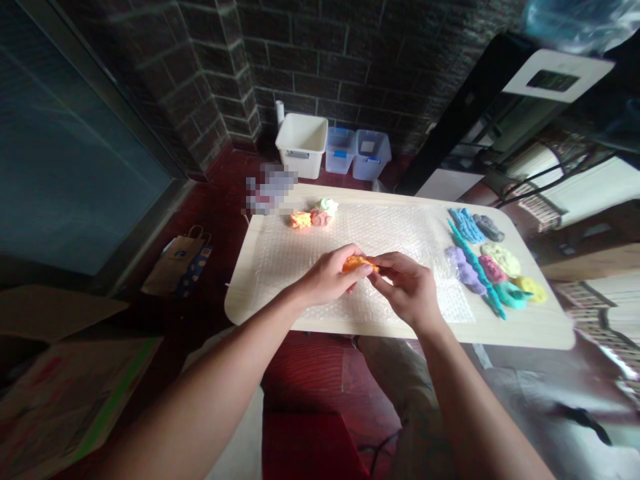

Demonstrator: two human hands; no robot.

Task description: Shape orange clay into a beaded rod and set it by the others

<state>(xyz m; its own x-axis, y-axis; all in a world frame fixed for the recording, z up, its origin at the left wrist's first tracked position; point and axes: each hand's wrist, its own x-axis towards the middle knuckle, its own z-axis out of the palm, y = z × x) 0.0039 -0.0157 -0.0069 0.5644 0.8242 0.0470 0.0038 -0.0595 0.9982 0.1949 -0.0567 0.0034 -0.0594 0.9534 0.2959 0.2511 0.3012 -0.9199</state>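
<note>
A lump of orange modelling clay (356, 264) is held between my two hands above the bubble wrap (300, 280). My left hand (330, 273) wraps around its left side, thumb on top. The fingertips of my right hand (407, 283) pinch its right end. Part of the lump is hidden by the fingers. Beyond my hands, at the far left of the sheet, sit an orange clay piece (301, 221), a brownish-pink piece (321, 218) and a pale green piece (327, 205), close together.
On the table's (545, 330) right lie several clay lumps, among them blue (466, 225), grey (489, 227), purple (465, 270) and yellow (533, 289), with a long teal strip (477, 267). Behind the table stand a white bin (302, 143) and two clear bins (371, 157). A paper bag (173, 263) is left.
</note>
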